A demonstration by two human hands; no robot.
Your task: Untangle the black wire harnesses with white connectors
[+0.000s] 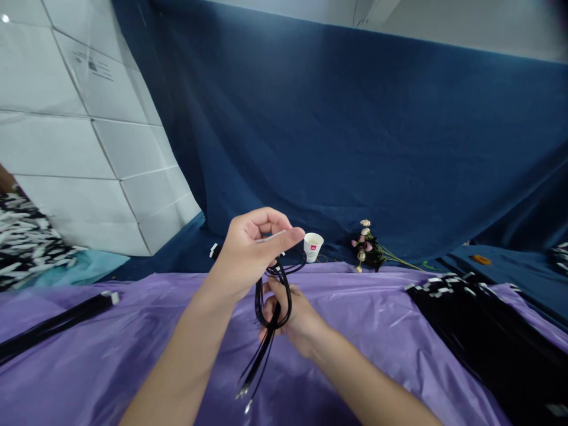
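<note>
In the middle of the head view, my left hand (260,245) is closed, with a thin pale strip (273,236) pinched between thumb and fingers. Just below it, my right hand (299,316) is closed around a looped bundle of thin black cables (290,302). The loop hangs upright between the two hands. Its loose ends dangle toward me and finish in small light-coloured connectors (243,391). Part of the bundle behind my left hand is hidden, so I cannot tell whether that hand also touches the cables.
Purple sheeting (355,361) covers the table. A black cable bundle (57,319) lies left, a large pile of black cables (479,337) right. Behind stand a paper cup (313,248) and artificial flowers (366,245). White boxes (75,142) are stacked left; a blue curtain (346,130) hangs behind.
</note>
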